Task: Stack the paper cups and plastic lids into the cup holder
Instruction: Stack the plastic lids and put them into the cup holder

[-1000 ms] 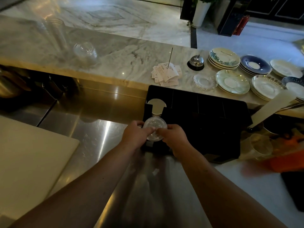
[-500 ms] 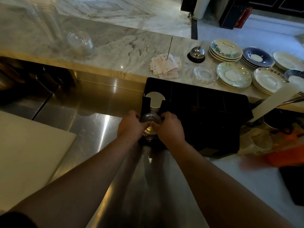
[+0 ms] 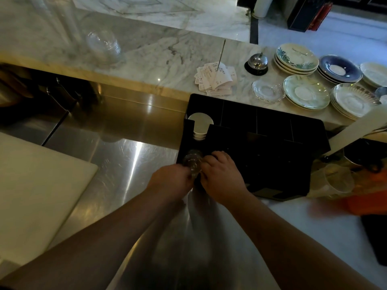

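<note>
A black cup holder (image 3: 272, 143) stands on the steel counter against the marble ledge. White paper cups (image 3: 200, 126) sit stacked in its far left slot. In the near left slot a stack of clear plastic lids (image 3: 191, 162) is pressed between my hands. My left hand (image 3: 169, 181) grips the stack from the left and my right hand (image 3: 219, 174) from the right, both at the holder's front left corner. More clear lids (image 3: 103, 48) stand piled on the marble ledge at the far left.
A white cutting board (image 3: 35, 185) lies at the left. On the ledge are receipts on a spike (image 3: 215, 80), a service bell (image 3: 256, 63) and stacks of saucers (image 3: 305, 91). Clear plastic cups (image 3: 337, 181) and an orange item (image 3: 366, 201) sit to the right of the holder.
Both hands have pushed the stack of lids down into the near left slot; it was raised and facing me a second ago. The view has shifted slightly towards the counter.
</note>
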